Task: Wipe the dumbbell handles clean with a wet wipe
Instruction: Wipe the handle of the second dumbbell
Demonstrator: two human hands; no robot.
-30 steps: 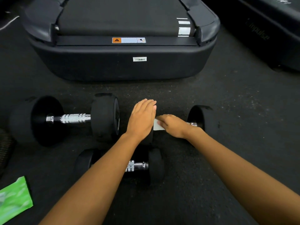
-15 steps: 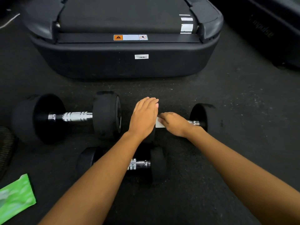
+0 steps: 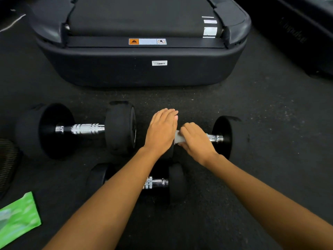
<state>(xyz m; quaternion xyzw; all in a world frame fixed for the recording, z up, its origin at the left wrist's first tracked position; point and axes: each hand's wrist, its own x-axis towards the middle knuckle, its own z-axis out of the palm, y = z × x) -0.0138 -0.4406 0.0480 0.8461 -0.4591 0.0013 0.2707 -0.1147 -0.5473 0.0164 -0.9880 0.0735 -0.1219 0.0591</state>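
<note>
Three black dumbbells with chrome handles lie on the dark rubber floor. My right hand [image 3: 195, 141] is closed around a white wet wipe [image 3: 178, 138], pressed on the handle of the right dumbbell [image 3: 225, 136]. My left hand [image 3: 162, 131] lies flat, fingers together, on that dumbbell's left weight, which it hides. A larger dumbbell [image 3: 82, 129] rests to the left with its handle bare. A smaller dumbbell [image 3: 173, 183] lies nearer to me, partly under my left forearm.
The rear end of a black treadmill [image 3: 144, 69] stands right behind the dumbbells. A green wet-wipe packet [image 3: 17, 217] lies on the floor at the lower left. Another dark machine base [image 3: 297, 33] is at the upper right.
My right hand with the wipe has slid a little along the handle; more of the chrome near the right weight shows. My left hand stays on the left weight.
</note>
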